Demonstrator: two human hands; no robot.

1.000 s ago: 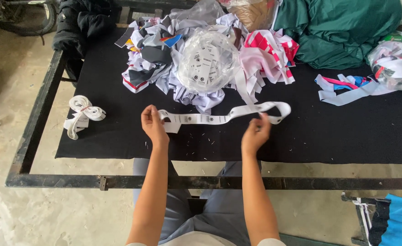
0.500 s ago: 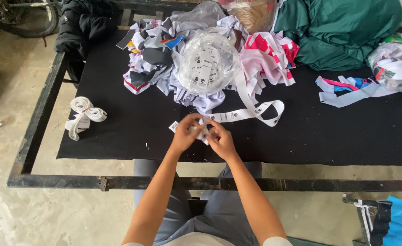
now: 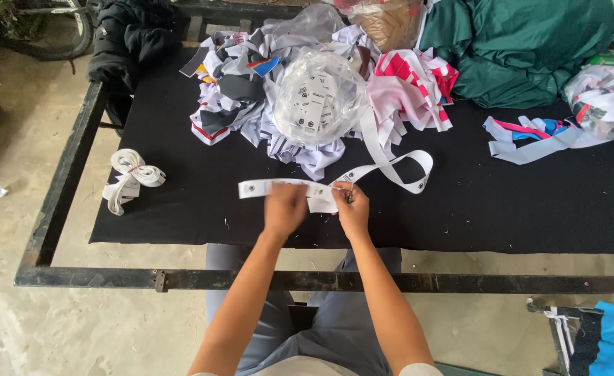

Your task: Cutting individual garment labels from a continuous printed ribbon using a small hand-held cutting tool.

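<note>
A: Step in hand?
B: White label ribbon (image 3: 335, 182) is being folded on the black table cover (image 3: 460, 209). It is pinched by the left hand (image 3: 284, 209) and right hand (image 3: 353, 210), both closed on it near the front edge.
A: Next move?
B: Likely an even fold, with ends kept aligned.
A: Surroundings?
B: A clear bag of round white labels (image 3: 319, 97) lies behind; a bundled white strip (image 3: 129, 177) lies left; a green cloth (image 3: 530, 42) is seen far right.

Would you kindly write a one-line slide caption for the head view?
Both hands, left hand and right hand, hold a white printed label strip over a black cloth-covered table.
</note>
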